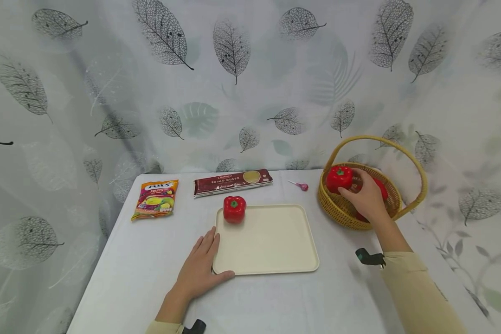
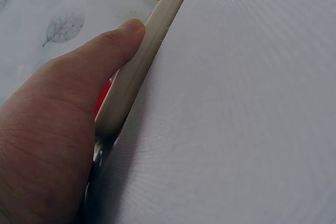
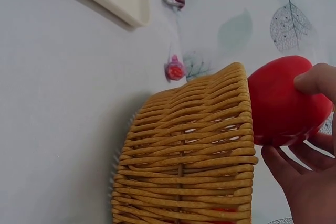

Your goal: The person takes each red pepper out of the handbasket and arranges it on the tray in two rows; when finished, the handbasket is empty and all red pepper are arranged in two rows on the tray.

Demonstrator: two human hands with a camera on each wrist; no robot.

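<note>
My right hand (image 1: 366, 197) grips a red bell pepper (image 1: 339, 179) at the mouth of a wicker basket (image 1: 338, 214). In the right wrist view, thumb and fingertips are around the pepper (image 3: 286, 100), level with the basket's rim (image 3: 242, 129). More red shows inside the basket, partly hidden by the hand. My left hand (image 1: 198, 269) lies at the left edge of a cream tray (image 1: 271, 241), its thumb along the near corner. The left wrist view has that thumb against the tray's side (image 2: 142, 59). Another red bell pepper (image 1: 234, 209) sits in the tray's far left corner.
An orange candy bag (image 1: 155, 199) lies at the table's left. A long brown biscuit packet (image 1: 233, 183) lies behind the tray, with a pink lollipop (image 1: 303, 187) to its right. The basket's tall handle (image 1: 421, 178) arches over it. A leaf-patterned curtain (image 1: 250, 93) hangs behind.
</note>
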